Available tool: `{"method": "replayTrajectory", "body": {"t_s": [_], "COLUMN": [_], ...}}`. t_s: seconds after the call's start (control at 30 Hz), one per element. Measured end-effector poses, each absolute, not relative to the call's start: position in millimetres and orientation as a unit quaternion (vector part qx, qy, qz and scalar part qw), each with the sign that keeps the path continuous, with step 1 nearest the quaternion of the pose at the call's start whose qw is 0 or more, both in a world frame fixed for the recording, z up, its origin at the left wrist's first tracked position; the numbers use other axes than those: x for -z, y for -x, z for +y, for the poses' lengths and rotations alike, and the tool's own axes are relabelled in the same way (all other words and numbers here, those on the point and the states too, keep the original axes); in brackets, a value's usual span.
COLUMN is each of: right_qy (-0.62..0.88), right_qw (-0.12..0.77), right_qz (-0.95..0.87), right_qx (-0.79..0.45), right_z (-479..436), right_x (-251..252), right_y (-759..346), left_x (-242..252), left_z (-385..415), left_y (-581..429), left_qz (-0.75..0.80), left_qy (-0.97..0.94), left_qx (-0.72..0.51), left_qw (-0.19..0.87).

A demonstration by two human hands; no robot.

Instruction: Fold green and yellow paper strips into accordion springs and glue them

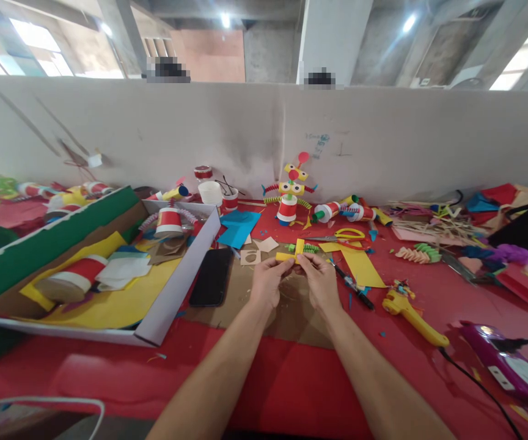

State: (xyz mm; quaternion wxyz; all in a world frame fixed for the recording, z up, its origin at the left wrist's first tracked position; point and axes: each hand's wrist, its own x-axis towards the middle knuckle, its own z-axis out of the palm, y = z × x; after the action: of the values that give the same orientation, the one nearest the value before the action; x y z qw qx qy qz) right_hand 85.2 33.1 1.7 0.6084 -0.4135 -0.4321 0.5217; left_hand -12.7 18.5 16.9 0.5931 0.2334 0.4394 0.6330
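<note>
Above a brown cardboard sheet (264, 318), my two hands meet around folded yellow paper strips (299, 247). The strips cross at a corner, one lying sideways and one pointing up. My left hand (268, 278) pinches the sideways strip between thumb and fingers. At the corner, my right hand (316, 275) is closed on the same strips. Just behind the right fingers lies a green pleated paper piece (310, 249). A cardboard scrap with a round hole (250, 257) is beyond the left hand. Scissors with yellow handles (349, 234) rest farther back.
Left of the sheet are a black phone (211, 277) and a box (167, 293) of paper and cups. To the right lie a craft knife (360, 292), yellow paper (362, 267), a yellow glue gun (413, 315) and a purple device (505, 360). A cup figure (288, 209) stands behind.
</note>
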Motion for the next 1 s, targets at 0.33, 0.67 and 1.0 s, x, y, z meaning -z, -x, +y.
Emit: {"method": "replayTrajectory", "body": {"t_s": [0.33,0.67,1.0], "right_qy": [0.406,0.398,0.38], "right_qw": [0.6,0.608,0.582], "right_qz": [-0.427,-0.37,-0.375], "right_qx": [-0.541,-0.579,-0.614], "right_z": [31.9,39.0,35.8], "right_x": [-0.8,-2.4,-4.8], "right_y": [-82.6,-89.1,-86.0], "left_x": [-14.1,-15.7,-5.1], "left_z": [20.9,20.9,27.8], "left_y": [12.9,20.6,24.3], "left_qz": [0.448,0.387,0.402], "left_qy": [-0.232,-0.264,-0.198], "left_qx": [-0.642,-0.603,-0.6], "left_qw": [0.577,0.646,0.663]}}
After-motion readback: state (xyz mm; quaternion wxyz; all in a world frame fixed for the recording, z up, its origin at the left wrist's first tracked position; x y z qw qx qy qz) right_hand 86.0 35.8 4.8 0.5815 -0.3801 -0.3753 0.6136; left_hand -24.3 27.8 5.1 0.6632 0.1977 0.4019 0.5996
